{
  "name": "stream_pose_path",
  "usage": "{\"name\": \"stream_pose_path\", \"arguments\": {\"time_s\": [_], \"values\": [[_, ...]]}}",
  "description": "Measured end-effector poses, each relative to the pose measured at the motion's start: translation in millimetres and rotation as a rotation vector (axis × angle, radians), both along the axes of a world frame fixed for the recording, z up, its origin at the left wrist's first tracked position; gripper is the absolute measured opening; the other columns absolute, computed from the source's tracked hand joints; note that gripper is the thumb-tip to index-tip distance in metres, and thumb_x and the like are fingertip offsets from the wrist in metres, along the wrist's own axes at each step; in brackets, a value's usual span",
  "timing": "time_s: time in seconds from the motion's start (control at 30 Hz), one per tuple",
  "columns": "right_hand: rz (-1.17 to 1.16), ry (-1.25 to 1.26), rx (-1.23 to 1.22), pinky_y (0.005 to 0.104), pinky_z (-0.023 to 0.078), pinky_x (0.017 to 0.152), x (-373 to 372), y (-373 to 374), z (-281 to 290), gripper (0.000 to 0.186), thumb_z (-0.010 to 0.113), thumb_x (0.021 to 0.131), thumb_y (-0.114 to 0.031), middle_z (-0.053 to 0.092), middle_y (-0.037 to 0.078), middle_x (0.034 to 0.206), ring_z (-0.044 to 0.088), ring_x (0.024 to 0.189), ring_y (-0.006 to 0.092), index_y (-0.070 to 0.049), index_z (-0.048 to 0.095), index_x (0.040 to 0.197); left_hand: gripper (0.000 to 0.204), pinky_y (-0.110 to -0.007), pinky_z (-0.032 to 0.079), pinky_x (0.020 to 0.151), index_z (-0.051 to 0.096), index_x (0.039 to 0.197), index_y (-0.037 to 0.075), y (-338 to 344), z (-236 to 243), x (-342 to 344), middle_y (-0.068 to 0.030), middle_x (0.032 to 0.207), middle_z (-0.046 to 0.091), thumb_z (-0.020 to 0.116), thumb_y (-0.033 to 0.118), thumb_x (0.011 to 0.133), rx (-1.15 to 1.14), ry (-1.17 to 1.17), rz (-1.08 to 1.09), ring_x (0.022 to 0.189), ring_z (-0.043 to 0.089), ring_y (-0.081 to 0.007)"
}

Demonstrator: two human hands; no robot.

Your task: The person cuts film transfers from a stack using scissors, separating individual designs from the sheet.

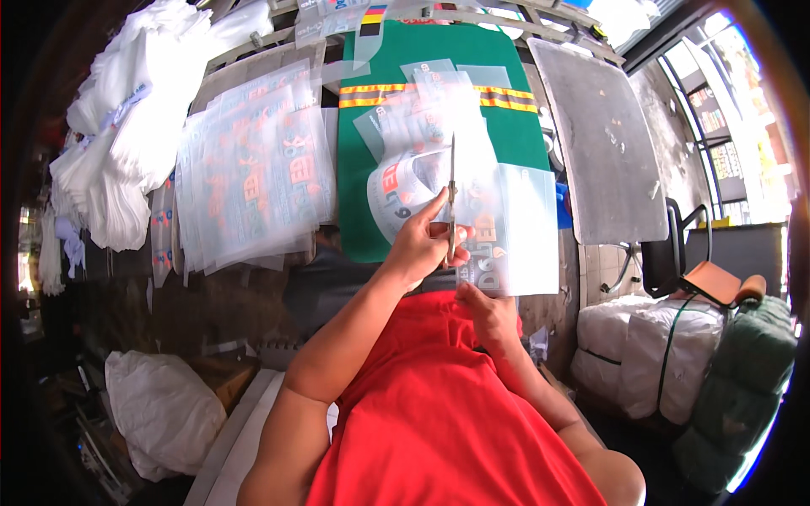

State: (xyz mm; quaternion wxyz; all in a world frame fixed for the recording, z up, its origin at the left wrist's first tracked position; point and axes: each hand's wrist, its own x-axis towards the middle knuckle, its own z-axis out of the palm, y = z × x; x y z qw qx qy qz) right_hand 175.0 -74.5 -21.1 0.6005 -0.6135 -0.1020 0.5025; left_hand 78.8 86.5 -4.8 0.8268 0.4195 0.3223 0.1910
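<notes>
My left hand (pixel 424 242) is closed round the handles of a pair of scissors (pixel 453 160), whose blades point away from me. Under the blades lies a translucent printed film sheet (pixel 530 232), its lettering near the scissors. My right hand (pixel 489 316) pinches the near edge of this sheet, just below the scissors. More cut pieces of printed film (pixel 434 93) lie overlapping beyond the blades. They rest on a green panel (pixel 359 169) crossed by a yellow, orange and grey striped band. The scissors' handles are partly hidden by my fingers.
To the left, a spread stack of printed film sheets (pixel 253 169) covers a grey board. Further left hangs a heap of white fabric (pixel 126 126). On the right stands another grey board (pixel 599 135). White wrapped bales (pixel 650 354) and a black chair (pixel 671 244) are beyond it.
</notes>
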Motion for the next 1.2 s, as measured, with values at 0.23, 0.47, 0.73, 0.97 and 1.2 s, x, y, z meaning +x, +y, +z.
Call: {"name": "stream_pose_path", "arguments": {"time_s": [0.23, 0.47, 0.73, 0.97, 1.2], "values": [[-0.145, -0.203, 0.199, 0.0283, 0.055, 0.074, 16.9, 7.3, 15.9, 0.037, 0.07, 0.09, 0.0, 0.068, 0.008, 0.096, 0.066, 0.082, 0.0158, 0.001, 0.055, 0.123, 0.079, -0.025, 0.053, 0.061, 0.024, 0.158, 0.01, -28.5, 16.8, -6.8, -0.0088, 0.088, 0.071, 0.066, 0.001, 0.092, 0.5, 0.108, -0.077, 0.067, 0.062, -0.0082], [-0.034, -0.08, 0.325, 0.0308, 0.054, 0.076, 0.0, 25.6, 12.5, 0.051, 0.081, 0.084, -0.019, 0.067, 0.009, 0.103, 0.065, 0.091, 0.0192, 0.001, 0.056, 0.124, 0.077, -0.026, 0.05, 0.058, 0.033, 0.154, 0.012, 1.1, 31.9, -32.4, -0.0052, 0.082, 0.066, 0.069, -0.004, 0.088, 0.222, 0.138, 0.033, 0.065, 0.059, -0.0091], [-0.083, 0.14, 0.176, 0.0303, 0.052, 0.066, 7.4, 56.9, 10.6, 0.044, 0.072, 0.088, -0.008, 0.064, 0.009, 0.093, 0.063, 0.077, 0.0183, -0.001, 0.051, 0.125, 0.075, -0.027, 0.054, 0.064, 0.027, 0.156, 0.011, 5.5, 7.9, -106.2, -0.0095, 0.089, 0.068, 0.066, 0.002, 0.092, 0.472, 0.284, 0.114, 0.069, 0.061, -0.0105], [-0.099, 0.204, 0.169, 0.0348, 0.059, 0.068, 19.9, 78.2, 11.6, 0.044, 0.069, 0.091, -0.011, 0.065, 0.011, 0.1, 0.068, 0.082, 0.0226, -0.002, 0.05, 0.129, 0.091, -0.032, 0.056, 0.083, 0.01, 0.159, 0.005, -65.5, 24.9, -178.3, -0.0143, 0.128, 0.06, 0.069, 0.032, 0.095, -0.101, -0.161, -0.216, 0.099, 0.066, -0.0185], [-0.071, 0.156, 0.138, 0.0363, 0.059, 0.071, 32.0, 73.7, 10.0, 0.038, 0.064, 0.09, -0.003, 0.064, 0.013, 0.105, 0.066, 0.083, 0.0224, -0.002, 0.054, 0.127, 0.082, -0.03, 0.052, 0.089, 0.009, 0.161, 0.012, -77.8, 31.9, -162.1, -0.0146, 0.113, 0.066, 0.063, 0.012, 0.098, -0.136, -0.003, -0.38, 0.099, 0.063, -0.0141]]}}
